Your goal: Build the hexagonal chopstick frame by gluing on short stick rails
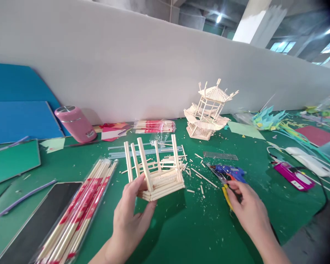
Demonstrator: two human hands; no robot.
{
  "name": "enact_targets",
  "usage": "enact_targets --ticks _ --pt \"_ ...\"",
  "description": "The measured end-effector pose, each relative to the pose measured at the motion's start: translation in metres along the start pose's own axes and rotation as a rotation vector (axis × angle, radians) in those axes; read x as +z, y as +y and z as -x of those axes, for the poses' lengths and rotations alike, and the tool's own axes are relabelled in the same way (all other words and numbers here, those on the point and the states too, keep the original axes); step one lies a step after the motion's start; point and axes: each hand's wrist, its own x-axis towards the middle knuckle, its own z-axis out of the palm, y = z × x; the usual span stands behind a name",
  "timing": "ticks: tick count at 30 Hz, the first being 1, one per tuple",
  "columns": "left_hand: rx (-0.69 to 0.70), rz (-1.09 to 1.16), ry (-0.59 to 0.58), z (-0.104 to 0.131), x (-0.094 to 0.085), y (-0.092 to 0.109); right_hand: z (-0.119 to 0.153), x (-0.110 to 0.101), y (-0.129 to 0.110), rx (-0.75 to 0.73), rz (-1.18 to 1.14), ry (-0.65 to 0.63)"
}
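My left hand [134, 216] is closed around the lower edge of a small wooden-stick pavilion frame [166, 183], held tilted above the table. Several upright posts rise from its stick base. Over to the right, my right hand [244, 203] has its fingers closed on the yellow handle of a pair of pliers [226, 196], whose jaws point away from me. A blue hot glue gun [228, 171] lies just beyond the pliers. Cut stick pieces [202, 176] and crumbs are scattered between the frame and the pliers.
A roofed stick pavilion [207, 113] stands at the back. Bagged sticks [79, 212] lie at left, near a pink flask [75, 124]. A clear ruler [220, 156] lies beyond the glue gun. At right are a magenta device [293, 176] and a white power strip [309, 161] with cables.
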Motion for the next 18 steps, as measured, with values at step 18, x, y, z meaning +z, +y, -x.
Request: enact_targets --ticks 18 --pt "-0.015 -0.005 0.007 0.002 -0.004 -0.001 -0.017 -0.010 0.055 0.252 0.066 -0.063"
